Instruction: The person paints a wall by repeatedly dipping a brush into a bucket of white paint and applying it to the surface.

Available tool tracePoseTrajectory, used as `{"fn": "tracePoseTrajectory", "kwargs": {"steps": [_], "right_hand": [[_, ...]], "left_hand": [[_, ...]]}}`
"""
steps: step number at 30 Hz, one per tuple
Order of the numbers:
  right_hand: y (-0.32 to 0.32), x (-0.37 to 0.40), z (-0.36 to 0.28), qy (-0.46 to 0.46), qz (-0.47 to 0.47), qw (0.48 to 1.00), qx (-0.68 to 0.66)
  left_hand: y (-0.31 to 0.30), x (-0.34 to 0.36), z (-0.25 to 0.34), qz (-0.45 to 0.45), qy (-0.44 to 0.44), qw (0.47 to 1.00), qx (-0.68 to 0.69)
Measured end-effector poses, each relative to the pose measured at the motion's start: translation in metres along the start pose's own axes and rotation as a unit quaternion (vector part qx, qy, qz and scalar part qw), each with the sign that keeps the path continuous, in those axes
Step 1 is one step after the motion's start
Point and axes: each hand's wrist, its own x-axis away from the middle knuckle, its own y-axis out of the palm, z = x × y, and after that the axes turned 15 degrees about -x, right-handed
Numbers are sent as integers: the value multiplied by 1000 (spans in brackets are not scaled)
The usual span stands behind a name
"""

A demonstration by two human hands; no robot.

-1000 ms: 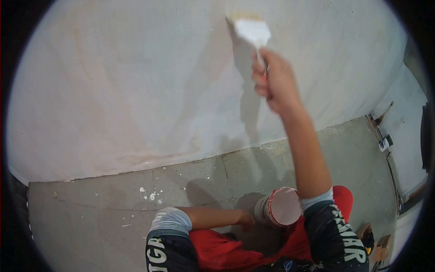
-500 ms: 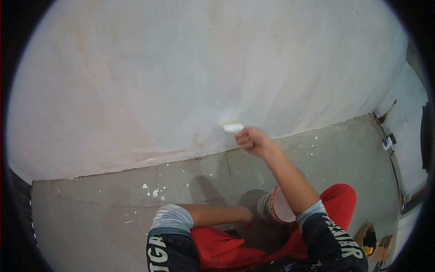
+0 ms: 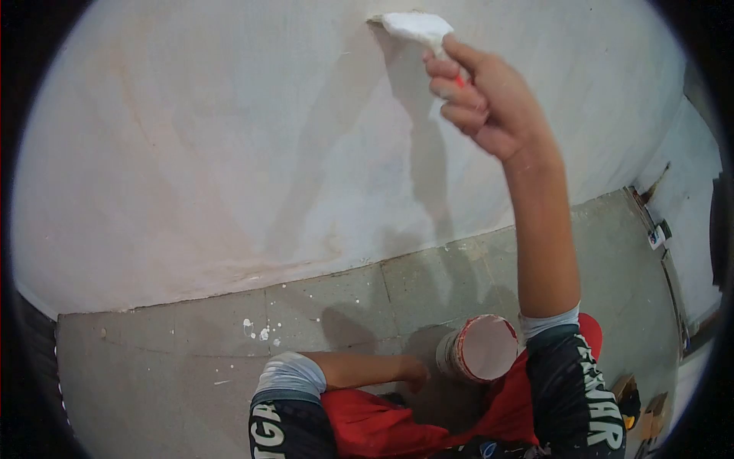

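Observation:
My right hand (image 3: 478,96) is raised and closed around the handle of a paintbrush (image 3: 417,27) with a white-coated head and a bit of red on its handle. The brush touches the pale, patchy wall (image 3: 191,138) near the top of the view. Down by my lap, my left hand (image 3: 417,373) hangs near a paint bucket (image 3: 489,348); its fingers are too dark to make out. The bucket has a red-stained rim and a whitish inside, and stands between my knees.
White paint spots (image 3: 264,333) dot the grey tiled floor (image 3: 206,329). At the right, a small white container (image 3: 656,237) is by the side wall. Cardboard boxes (image 3: 652,419) lie at the lower right. Arm shadows fall on the wall.
My right hand has moved up the wall with the brush, from near the floor edge to the top of the view. My left hand has barely moved. More of the bucket shows.

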Motion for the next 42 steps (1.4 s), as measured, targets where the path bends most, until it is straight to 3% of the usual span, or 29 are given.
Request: {"fn": "tracePoseTrajectory", "kwargs": {"steps": [4,6,8,10,11,12,13,16,18,20,24,25,27,28,31,33,35,37,40,42], "right_hand": [[-69,-4,81,-12,69,997,17],[-111,3,143,-17,118,991,58],[-134,29,186,39,125,991,-23],[-155,50,213,147,176,973,-4],[-171,58,226,147,177,973,-6],[-189,63,237,239,195,950,-55],[-194,66,238,329,210,915,-102],[-193,57,225,355,239,895,-129],[-169,38,180,214,170,962,-11],[-118,8,111,240,248,936,-69],[-68,3,36,100,109,989,9],[-55,4,24,100,109,989,10],[-31,0,7,-26,61,996,58],[-30,-3,4,-30,57,996,59],[-30,-7,8,-17,44,999,6],[-53,1,46,-11,76,997,5],[-93,5,94,76,102,991,-42],[-110,24,132,102,152,983,-24],[-121,41,144,183,165,968,-39],[-124,38,139,304,199,928,-82]], "left_hand": [[14,-36,-10,7,69,995,-71],[6,-27,-6,-3,45,997,-64],[5,-22,-8,-16,18,998,-58],[10,-24,-7,13,14,1000,-25],[10,-22,-5,11,15,1000,-25],[6,-17,-3,5,7,1000,-24],[2,-13,-2,0,-1,1000,-22],[-4,0,2,1,24,999,-35],[14,-36,-4,-24,23,998,-46],[23,-49,-5,-48,24,997,-59],[16,-35,-3,-7,24,999,-48],[9,-27,-1,-13,31,999,-39],[-4,-6,3,-12,25,999,-45],[-9,0,2,-12,20,998,-51],[2,-23,-5,-33,69,993,-88],[5,-23,-5,-15,53,995,-78],[-4,-11,0,2,38,997,-67],[-19,10,7,-26,-3,999,-38],[-9,-2,2,-5,2,1000,-23],[-4,-10,1,-8,7,999,-34]]}}
